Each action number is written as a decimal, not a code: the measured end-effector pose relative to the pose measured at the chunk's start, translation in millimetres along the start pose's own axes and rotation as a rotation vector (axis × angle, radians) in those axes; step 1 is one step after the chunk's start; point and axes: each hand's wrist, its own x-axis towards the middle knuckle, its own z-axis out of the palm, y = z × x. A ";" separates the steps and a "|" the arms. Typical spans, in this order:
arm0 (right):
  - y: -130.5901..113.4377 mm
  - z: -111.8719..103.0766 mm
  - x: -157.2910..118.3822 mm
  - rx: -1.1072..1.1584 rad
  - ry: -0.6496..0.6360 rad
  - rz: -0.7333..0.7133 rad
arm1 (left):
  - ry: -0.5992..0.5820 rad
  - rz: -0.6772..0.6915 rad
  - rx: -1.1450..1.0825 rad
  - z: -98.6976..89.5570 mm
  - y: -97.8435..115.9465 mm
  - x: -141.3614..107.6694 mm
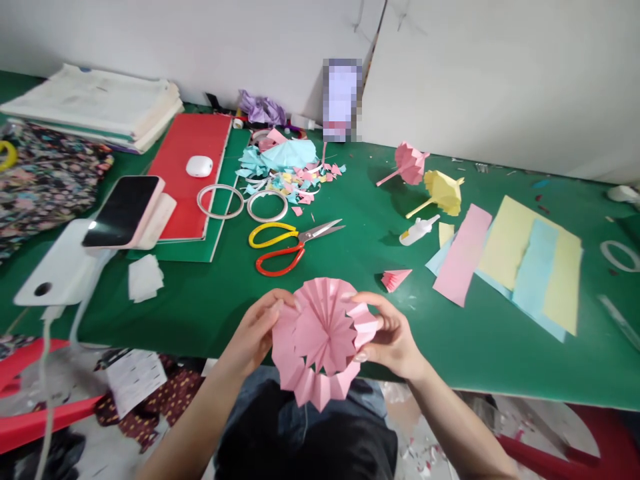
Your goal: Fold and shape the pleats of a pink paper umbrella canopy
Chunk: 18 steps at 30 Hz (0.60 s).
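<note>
A pleated pink paper piece (pixel 327 327) is spread in a round shape over the table's front edge, with a smaller fan inside an outer ring. My left hand (pixel 260 330) pinches its left rim. On the right side, my right hand (pixel 393 337) grips the ring between thumb and fingers. Open scissors with yellow and red handles (pixel 300 245) lie just beyond. A small folded pink cone (pixel 396 279) rests near my right hand. Farther back are a pink paper umbrella (pixel 411 164) and a yellow one (pixel 443 193), beside a white glue bottle (pixel 419 230).
Tape rings (pixel 268 206), paper scraps (pixel 287 157) and a red folder (pixel 190 173) lie at the back. Phones (pixel 123 212) with cables are at left. Coloured paper sheets (pixel 535 263) lie at right. A blurred screen (pixel 342 100) leans on the wall.
</note>
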 end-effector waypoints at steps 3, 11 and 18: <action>0.4 0.4 -2.9 -0.040 0.038 -0.008 | 0.082 0.009 0.011 4.8 -0.9 0.4; 9.4 13.3 -8.2 -0.063 0.176 -0.032 | 0.013 -0.045 -0.213 15.2 -7.2 -5.7; 1.6 13.1 -8.2 -0.021 0.035 0.014 | -0.243 0.057 0.076 4.3 21.2 6.1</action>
